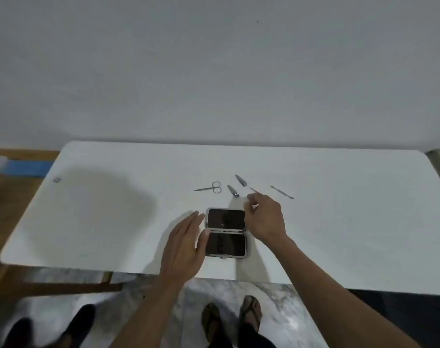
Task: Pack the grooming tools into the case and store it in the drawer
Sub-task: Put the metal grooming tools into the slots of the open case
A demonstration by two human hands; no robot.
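Open grey hinged case point(226, 233) lies on white bench point(339, 234); its dark interior is indistinct. Left hand point(186, 243) flat beside it; right hand point(265, 217) partly hides thin metal tool point(253, 189), grip unclear. Marble floor point(276, 305) below.

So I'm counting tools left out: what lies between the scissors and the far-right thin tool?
Head view: two nail clippers and a thin tool by the right hand.

A plain domestic room is suggested by the bare grey wall point(214, 66) behind the white surface point(339, 234), with marble-patterned floor point(276, 310) below it.
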